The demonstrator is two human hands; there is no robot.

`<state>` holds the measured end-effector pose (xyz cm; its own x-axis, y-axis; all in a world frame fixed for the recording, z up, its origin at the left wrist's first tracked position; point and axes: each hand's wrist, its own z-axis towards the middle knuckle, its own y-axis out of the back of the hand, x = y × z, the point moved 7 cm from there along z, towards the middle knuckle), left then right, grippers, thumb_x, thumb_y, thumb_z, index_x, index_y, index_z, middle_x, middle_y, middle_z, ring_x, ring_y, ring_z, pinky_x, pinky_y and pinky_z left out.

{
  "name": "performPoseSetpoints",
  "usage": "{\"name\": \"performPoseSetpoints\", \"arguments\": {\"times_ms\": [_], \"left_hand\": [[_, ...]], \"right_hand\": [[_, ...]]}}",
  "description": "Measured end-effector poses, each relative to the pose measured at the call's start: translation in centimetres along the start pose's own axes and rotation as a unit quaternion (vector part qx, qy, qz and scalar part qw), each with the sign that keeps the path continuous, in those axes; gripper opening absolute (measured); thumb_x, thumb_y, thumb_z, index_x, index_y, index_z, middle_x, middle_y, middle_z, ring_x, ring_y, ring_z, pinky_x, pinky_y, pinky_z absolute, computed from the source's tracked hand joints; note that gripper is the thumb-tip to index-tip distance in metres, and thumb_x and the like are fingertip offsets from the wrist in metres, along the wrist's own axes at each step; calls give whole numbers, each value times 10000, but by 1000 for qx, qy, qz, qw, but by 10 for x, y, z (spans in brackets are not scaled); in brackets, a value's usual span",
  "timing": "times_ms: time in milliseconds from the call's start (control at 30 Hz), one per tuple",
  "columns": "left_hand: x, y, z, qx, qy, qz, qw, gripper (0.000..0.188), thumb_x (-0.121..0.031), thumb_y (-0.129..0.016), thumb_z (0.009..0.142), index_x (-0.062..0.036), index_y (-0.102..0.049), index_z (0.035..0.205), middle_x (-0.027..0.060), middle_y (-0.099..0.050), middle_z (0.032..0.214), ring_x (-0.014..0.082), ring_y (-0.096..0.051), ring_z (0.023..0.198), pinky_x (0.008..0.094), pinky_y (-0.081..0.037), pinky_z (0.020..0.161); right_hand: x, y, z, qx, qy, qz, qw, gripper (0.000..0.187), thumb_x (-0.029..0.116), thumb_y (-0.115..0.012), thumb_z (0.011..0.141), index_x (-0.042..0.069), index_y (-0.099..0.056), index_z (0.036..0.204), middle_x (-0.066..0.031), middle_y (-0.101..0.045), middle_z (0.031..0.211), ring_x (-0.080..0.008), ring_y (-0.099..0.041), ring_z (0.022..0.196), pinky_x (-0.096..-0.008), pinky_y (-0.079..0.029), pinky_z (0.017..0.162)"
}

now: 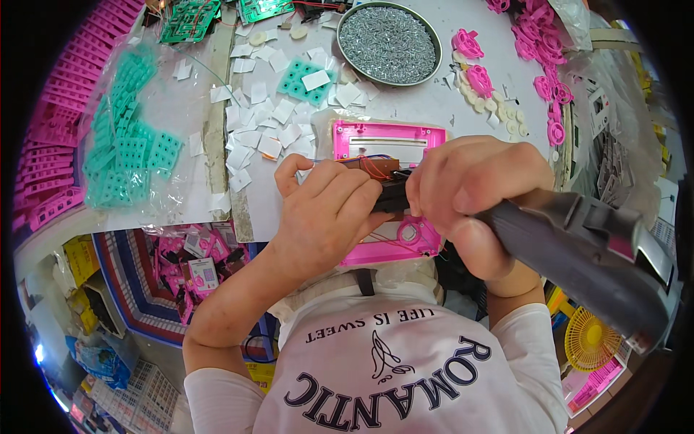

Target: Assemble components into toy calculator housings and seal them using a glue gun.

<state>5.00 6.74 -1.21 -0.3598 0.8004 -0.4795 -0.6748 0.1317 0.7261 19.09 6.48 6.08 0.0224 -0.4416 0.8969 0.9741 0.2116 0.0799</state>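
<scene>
My left hand (329, 202) has its fingers curled over a pink plastic housing (354, 252) and a small brown board (376, 168) with thin wires. My right hand (481, 195) is wrapped round a black hand tool (571, 253) whose thick dark body reaches to the lower right. A narrower black piece (392, 195) sits between both hands, over the housing; whether it belongs to the tool I cannot tell. The pink housing has a slotted far end and a round ring near me, and its middle is hidden by my hands.
Beyond my hands stands a round metal bowl (434, 78) full of small screws. White paper squares (253, 137) and a teal rubber keypad (289, 81) lie left of it. More keypads (130, 152) sit in clear plastic, near stacked pink frames (87, 58). Pink parts (553, 87) lie right.
</scene>
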Motion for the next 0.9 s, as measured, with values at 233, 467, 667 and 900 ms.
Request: {"name": "performPoseSetpoints", "arguments": {"times_ms": [233,467,667,900], "left_hand": [[3,-1,-4,7,-8,9,1000,420,-277,-847,621,-128,-653,962,-25,-625,962,153,-595,896,444,-287,913],[0,2,3,10,-2,0,1000,349,-294,-798,742,-113,-648,1001,11,-691,1093,222,-603,1020,510,-266,1016],[12,-6,0,31,22,-30,999,331,-300,-821,729,-149,-665,980,-41,-667,1134,207,-568,1058,491,-244,1053],[34,-13,-13,-43,159,-282,945,860,-229,-790,794,2,-315,1474,101,-665,1172,255,-520,1084,442,-261,1043]], "right_hand": [[-5,-5,3,50,-16,-52,997,274,157,-696,928,76,-481,1077,-26,-528,618,-163,-518,525,-343,-498,530],[-4,21,3,-49,-43,75,995,778,401,-818,850,79,-366,1396,-26,-547,742,-163,-537,646,-359,-505,652],[-31,42,-38,104,-184,-293,933,1166,366,-943,638,71,-313,1574,-127,-624,1216,-241,-608,1043,-402,-511,856],[-47,41,-35,-3,-201,-245,948,311,189,-690,903,16,-651,1159,-150,-664,855,-286,-617,716,-354,-503,687]]}}
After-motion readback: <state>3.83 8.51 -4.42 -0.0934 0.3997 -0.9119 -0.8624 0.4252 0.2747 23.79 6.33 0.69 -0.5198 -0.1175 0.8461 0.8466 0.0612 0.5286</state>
